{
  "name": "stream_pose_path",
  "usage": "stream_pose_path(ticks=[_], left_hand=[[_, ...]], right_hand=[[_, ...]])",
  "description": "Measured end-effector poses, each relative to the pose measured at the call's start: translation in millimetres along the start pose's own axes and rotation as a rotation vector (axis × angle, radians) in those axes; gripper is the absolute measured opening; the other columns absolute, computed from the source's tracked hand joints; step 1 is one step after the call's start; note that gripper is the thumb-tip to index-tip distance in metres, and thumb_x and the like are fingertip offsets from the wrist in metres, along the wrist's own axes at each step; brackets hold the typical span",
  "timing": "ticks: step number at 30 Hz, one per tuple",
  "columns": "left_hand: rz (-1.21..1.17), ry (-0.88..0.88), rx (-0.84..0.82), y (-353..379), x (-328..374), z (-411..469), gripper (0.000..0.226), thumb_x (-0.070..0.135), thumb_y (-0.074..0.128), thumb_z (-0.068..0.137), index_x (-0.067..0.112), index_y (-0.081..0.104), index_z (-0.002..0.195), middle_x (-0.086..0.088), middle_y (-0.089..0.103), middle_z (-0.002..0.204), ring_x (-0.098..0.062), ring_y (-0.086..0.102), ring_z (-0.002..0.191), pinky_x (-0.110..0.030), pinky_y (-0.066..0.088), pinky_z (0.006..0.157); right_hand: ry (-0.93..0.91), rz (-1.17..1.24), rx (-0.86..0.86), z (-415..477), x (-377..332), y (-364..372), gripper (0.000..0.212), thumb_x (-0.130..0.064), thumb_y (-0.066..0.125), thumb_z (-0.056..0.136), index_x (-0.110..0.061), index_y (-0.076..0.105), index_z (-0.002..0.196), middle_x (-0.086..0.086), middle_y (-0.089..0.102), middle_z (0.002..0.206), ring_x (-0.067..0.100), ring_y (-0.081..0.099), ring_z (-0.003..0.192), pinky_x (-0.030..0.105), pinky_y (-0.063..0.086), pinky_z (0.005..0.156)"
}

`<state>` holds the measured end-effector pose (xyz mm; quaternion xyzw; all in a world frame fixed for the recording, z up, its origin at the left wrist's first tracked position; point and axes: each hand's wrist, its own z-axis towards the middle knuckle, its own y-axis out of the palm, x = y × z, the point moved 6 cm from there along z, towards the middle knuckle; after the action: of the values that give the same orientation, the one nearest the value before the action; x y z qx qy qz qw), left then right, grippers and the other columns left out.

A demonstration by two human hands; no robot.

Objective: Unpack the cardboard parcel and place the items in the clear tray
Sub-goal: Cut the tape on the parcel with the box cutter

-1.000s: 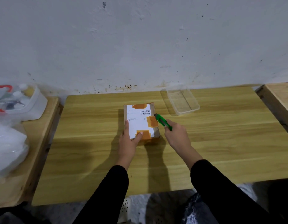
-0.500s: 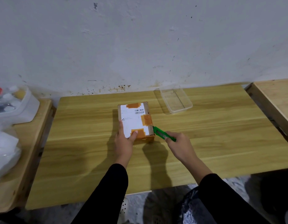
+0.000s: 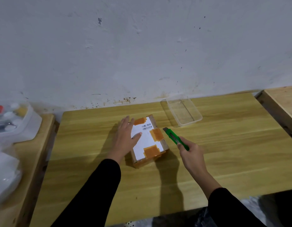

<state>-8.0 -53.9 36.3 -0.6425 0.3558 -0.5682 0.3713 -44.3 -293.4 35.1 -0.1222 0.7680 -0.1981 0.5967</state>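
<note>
A brown cardboard parcel (image 3: 149, 140) sits in the middle of the wooden worktop (image 3: 224, 153). It has a white label and orange tape on top. The left hand (image 3: 125, 136) lies flat on the parcel's left side, fingers spread and its grip wide apart, with the thumb on the label. The right hand (image 3: 191, 153) has its grip wrapped tight around a green cutter (image 3: 175, 138). The cutter's tip points at the parcel's right edge, just beside it. A clear tray (image 3: 183, 114) stands near the wall, behind and to the right of the parcel, with nothing inside.
</note>
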Motion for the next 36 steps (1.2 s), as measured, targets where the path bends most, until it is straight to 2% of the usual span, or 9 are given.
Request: stream_pose_path(ticks=[4, 9, 12, 16, 20, 22, 27, 31, 36], left_hand=[[0.210, 0.107, -0.206, 8.7, -8.8, 19.9, 0.071, 0.060, 0.035, 0.090, 0.033, 0.006, 0.149, 0.001, -0.001, 0.159, -0.018, -0.002, 0.147, -0.040, 0.006, 0.118], [0.280, 0.111, -0.123, 10.6, -19.7, 21.7, 0.061, 0.059, 0.024, 0.093, 0.037, 0.008, 0.148, 0.003, 0.025, 0.152, -0.021, 0.026, 0.135, -0.035, 0.031, 0.105], [0.192, -0.086, -0.044, 7.2, -20.6, 21.8, 0.061, 0.057, 0.025, 0.093, 0.033, 0.012, 0.148, -0.002, 0.031, 0.147, -0.024, 0.031, 0.129, -0.035, 0.036, 0.098], [0.037, -0.416, 0.074, 3.4, -22.7, -0.9, 0.063, 0.056, 0.028, 0.093, 0.029, 0.013, 0.148, -0.012, 0.031, 0.145, -0.031, 0.029, 0.129, -0.042, 0.034, 0.100], [-0.013, -0.508, 0.121, 8.4, -10.3, -40.4, 0.067, 0.055, 0.034, 0.093, 0.027, 0.011, 0.149, -0.016, 0.035, 0.135, -0.028, 0.036, 0.120, -0.034, 0.038, 0.085], [-0.064, -0.508, 0.126, 17.0, -5.4, -58.2, 0.071, 0.056, 0.038, 0.091, 0.026, 0.010, 0.149, -0.015, 0.035, 0.128, -0.026, 0.037, 0.113, -0.026, 0.031, 0.078], [-0.191, -0.475, 0.109, 25.6, -12.8, -63.5, 0.078, 0.057, 0.043, 0.088, 0.027, 0.005, 0.149, -0.015, 0.032, 0.131, -0.027, 0.039, 0.114, -0.029, 0.035, 0.082], [-0.359, -0.438, 0.032, 33.0, -21.4, -53.5, 0.083, 0.055, 0.048, 0.087, 0.031, -0.002, 0.148, -0.017, 0.025, 0.146, -0.034, 0.034, 0.130, -0.045, 0.038, 0.101], [-0.407, -0.403, 0.016, 36.5, -24.1, -52.7, 0.084, 0.056, 0.048, 0.087, 0.034, -0.006, 0.148, -0.014, 0.027, 0.150, -0.034, 0.031, 0.135, -0.047, 0.036, 0.103]], right_hand=[[0.016, 0.000, 0.031, 13.0, -4.2, 5.1, 0.033, -0.013, 0.051, 0.091, -0.018, 0.058, 0.123, -0.005, 0.051, 0.052, 0.013, 0.039, 0.046, 0.027, 0.032, 0.044], [0.000, 0.003, 0.041, 24.0, -11.5, 8.3, 0.033, -0.011, 0.051, 0.090, -0.019, 0.059, 0.121, -0.002, 0.052, 0.054, 0.014, 0.039, 0.048, 0.028, 0.032, 0.045], [0.003, -0.001, 0.045, 25.9, -14.1, 7.5, 0.033, -0.011, 0.052, 0.090, -0.020, 0.060, 0.121, -0.001, 0.056, 0.058, 0.012, 0.041, 0.047, 0.027, 0.033, 0.044], [0.000, -0.025, 0.054, 24.3, -16.5, 1.8, 0.033, -0.013, 0.052, 0.090, -0.018, 0.059, 0.122, -0.001, 0.058, 0.060, 0.013, 0.043, 0.046, 0.027, 0.034, 0.043], [0.004, -0.072, 0.022, 17.7, -14.8, 1.3, 0.033, -0.014, 0.050, 0.091, -0.019, 0.058, 0.123, 0.003, 0.062, 0.067, 0.013, 0.045, 0.046, 0.025, 0.034, 0.041], [0.003, -0.085, 0.007, 14.9, -14.0, 2.6, 0.033, -0.015, 0.050, 0.091, -0.019, 0.058, 0.123, 0.007, 0.063, 0.070, 0.014, 0.046, 0.047, 0.027, 0.036, 0.042], [-0.044, -0.142, -0.006, 13.8, -21.7, 1.9, 0.034, -0.016, 0.048, 0.092, -0.016, 0.056, 0.125, 0.004, 0.062, 0.072, 0.011, 0.045, 0.046, 0.018, 0.033, 0.038], [-0.107, -0.222, -0.021, 18.0, -31.4, 7.6, 0.030, -0.015, 0.047, 0.092, -0.017, 0.061, 0.118, 0.013, 0.066, 0.075, 0.018, 0.050, 0.051, 0.026, 0.037, 0.045], [-0.121, -0.312, -0.030, 23.7, -34.2, 16.4, 0.032, -0.017, 0.046, 0.092, -0.018, 0.059, 0.121, 0.014, 0.066, 0.078, 0.023, 0.056, 0.057, 0.031, 0.044, 0.049]])
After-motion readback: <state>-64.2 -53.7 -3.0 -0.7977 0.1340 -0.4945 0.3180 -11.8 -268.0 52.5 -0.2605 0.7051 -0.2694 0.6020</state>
